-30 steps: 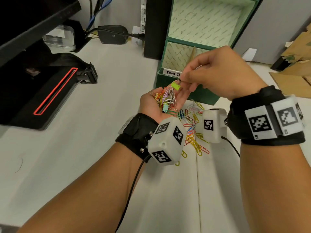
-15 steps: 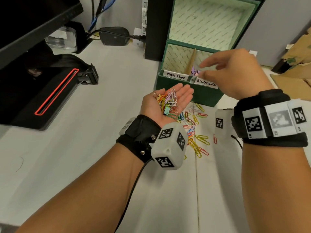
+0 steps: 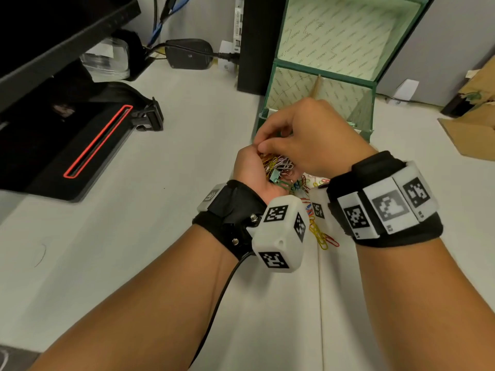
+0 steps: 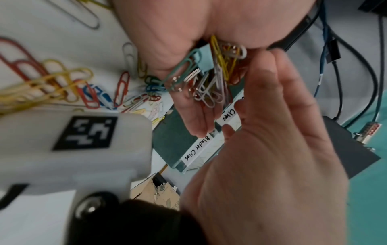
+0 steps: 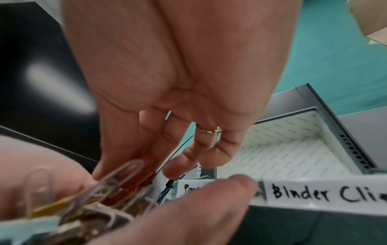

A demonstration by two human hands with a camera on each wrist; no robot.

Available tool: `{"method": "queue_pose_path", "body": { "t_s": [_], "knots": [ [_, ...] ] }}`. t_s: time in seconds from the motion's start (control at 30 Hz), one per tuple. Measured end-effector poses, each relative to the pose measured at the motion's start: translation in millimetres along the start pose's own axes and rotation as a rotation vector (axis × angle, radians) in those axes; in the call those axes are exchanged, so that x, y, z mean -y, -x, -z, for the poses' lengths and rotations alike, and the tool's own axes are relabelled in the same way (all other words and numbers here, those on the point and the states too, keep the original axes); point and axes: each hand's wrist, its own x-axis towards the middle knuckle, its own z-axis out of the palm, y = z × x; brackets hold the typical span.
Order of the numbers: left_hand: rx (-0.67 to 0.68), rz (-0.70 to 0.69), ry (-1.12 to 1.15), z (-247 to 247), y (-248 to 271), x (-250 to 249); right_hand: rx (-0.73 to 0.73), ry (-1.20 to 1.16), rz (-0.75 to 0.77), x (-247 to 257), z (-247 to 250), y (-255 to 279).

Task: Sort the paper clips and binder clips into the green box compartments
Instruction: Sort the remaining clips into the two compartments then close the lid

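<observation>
Paper clips (image 4: 210, 92): I see thin bent wire, some bare and shiny, others under a glossy coloured coating.
Binder clip (image 4: 204, 57): smooth pale teal body with bright metal wire handles.
Green box (image 3: 368, 131): matt green outside, I read the lining as printed paper; white paper labels with handwritten ink.
Table (image 3: 134, 236): smooth, matt, off-white.
Wrist straps (image 3: 230, 207): black cloth, matt.
Marker blocks (image 3: 278, 234): I see matt white plastic.
Ring (image 5: 208, 129): polished gold-coloured metal.
</observation>
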Motion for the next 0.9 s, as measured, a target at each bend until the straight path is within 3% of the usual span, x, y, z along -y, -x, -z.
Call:
{"method": "queue_pose_path", "body": {
  "t_s": [0.23,0.5,0.57,0.67,0.77,0.9],
  "knots": [
    [0.165,0.154,0.055,0,2,-4,-0.243,-0.231,-0.091,-13,18,2],
    [0.185,0.217,0.069,2,0,-8,-0.810,-0.287,-0.227,-55,52,9],
    [0.185,0.218,0.074,2,-1,-7,-0.756,-0.209,-0.297,-64,52,9],
    [0.181,0.214,0.092,2,-1,-9,-0.544,-0.056,-0.364,-66,48,12],
    [0.180,0.202,0.119,2,-2,-10,-0.439,-0.067,-0.249,-47,51,16],
    [0.169,0.108,0.132,2,-2,-11,-0.064,-0.045,-0.188,-14,43,18]
  ]
}}
